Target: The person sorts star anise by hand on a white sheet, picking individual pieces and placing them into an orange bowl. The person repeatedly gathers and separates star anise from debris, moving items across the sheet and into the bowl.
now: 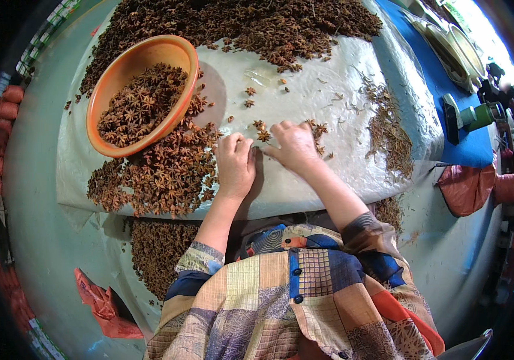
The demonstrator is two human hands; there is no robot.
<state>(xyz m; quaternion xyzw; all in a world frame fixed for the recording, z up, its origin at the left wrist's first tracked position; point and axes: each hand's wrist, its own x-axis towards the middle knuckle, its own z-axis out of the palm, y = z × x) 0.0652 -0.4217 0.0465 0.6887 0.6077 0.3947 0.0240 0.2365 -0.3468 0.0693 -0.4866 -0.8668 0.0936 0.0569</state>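
My left hand (236, 165) is over the plastic-covered table, fingers curled, at the right edge of a pile of star anise (171, 175); whether anything is inside it cannot be seen. My right hand (293, 146) rests to its right with fingers spread and bent, beside a loose star anise pod (263, 136) near its fingertips. More pods (319, 130) lie just beyond that hand, partly hidden by it. An orange plastic basin (190, 85) holding star anise (142, 105) tilts on the pile at the left. A few single pods (250, 91) lie farther up the sheet.
A large heap of star anise (248, 22) covers the table's far side. Thin stems (387, 130) lie in a pile at the right. Beyond are a blue surface (468, 148) and a green device (482, 118). More dried material (160, 252) and a red bag (108, 310) are below the near edge.
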